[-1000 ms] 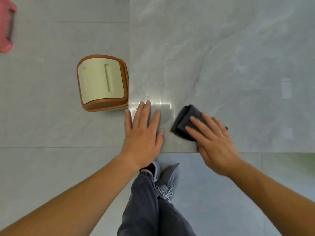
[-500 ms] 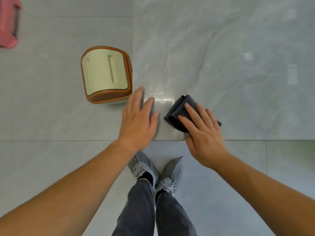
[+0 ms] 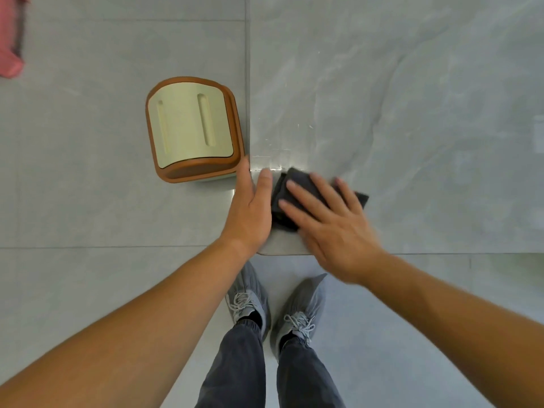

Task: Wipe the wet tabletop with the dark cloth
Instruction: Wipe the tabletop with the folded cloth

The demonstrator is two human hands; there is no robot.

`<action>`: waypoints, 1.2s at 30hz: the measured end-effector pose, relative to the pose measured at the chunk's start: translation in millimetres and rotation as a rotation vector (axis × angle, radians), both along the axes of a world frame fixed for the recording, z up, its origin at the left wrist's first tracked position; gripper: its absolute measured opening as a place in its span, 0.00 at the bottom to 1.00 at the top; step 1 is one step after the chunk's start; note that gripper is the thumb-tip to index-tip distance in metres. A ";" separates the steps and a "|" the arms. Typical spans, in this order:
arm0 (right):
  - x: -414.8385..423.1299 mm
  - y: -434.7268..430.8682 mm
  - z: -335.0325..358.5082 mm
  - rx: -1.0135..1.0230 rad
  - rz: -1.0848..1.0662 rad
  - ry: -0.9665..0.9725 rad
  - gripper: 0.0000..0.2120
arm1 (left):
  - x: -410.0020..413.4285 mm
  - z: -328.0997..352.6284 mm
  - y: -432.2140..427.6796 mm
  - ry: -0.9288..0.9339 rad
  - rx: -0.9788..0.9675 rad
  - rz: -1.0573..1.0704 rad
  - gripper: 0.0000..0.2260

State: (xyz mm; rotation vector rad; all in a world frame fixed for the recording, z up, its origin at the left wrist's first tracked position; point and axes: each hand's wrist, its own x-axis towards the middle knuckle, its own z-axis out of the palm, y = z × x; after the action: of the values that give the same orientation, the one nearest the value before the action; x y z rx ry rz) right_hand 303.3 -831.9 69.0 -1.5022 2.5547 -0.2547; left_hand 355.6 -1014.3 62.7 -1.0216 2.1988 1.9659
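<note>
pressing flat under the right hand (image 3: 332, 228), the dark cloth (image 3: 290, 195) lies bunched at the near left corner of the grey marble tabletop (image 3: 412, 113), its long axis running left to right, one corner poking out past the little finger on the right. the right fingers (image 3: 306, 191) are spread and laid straight over the cloth, pinning it rather than gripping it. the left hand (image 3: 250, 210) stands just beside the cloth's left edge, fingers together and straight, holding nothing, over the table's left edge. the wet patch (image 3: 279, 160) glints just beyond the cloth, toward the far side, so the right hand is the one placed to push away into it. i'd judge the wiping is underway with streaks left to clear. off the table's left edge a green-topped stool with a brown rim (image 3: 191, 128) stands on the floor; grey shoes (image 3: 250, 301) show below.
</note>
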 end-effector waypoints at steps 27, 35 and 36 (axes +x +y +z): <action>-106.2 -80.8 6.5 0.037 -0.254 -0.009 0.26 | -35.2 2.2 -20.2 0.085 0.204 0.045 0.12; -153.2 -79.2 7.8 0.078 -0.085 0.005 0.26 | -39.9 1.2 -14.8 -0.073 -0.377 -0.189 0.32; -172.9 -91.3 8.8 0.071 -0.196 -0.009 0.26 | -41.9 2.2 -16.7 -0.075 -0.451 -0.227 0.33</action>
State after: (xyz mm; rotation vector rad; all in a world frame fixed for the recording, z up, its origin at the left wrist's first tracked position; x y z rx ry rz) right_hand 130.4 -923.2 77.8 -1.2254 2.6752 -0.1917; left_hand 313.6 -1031.0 65.0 -0.8100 2.6408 1.3507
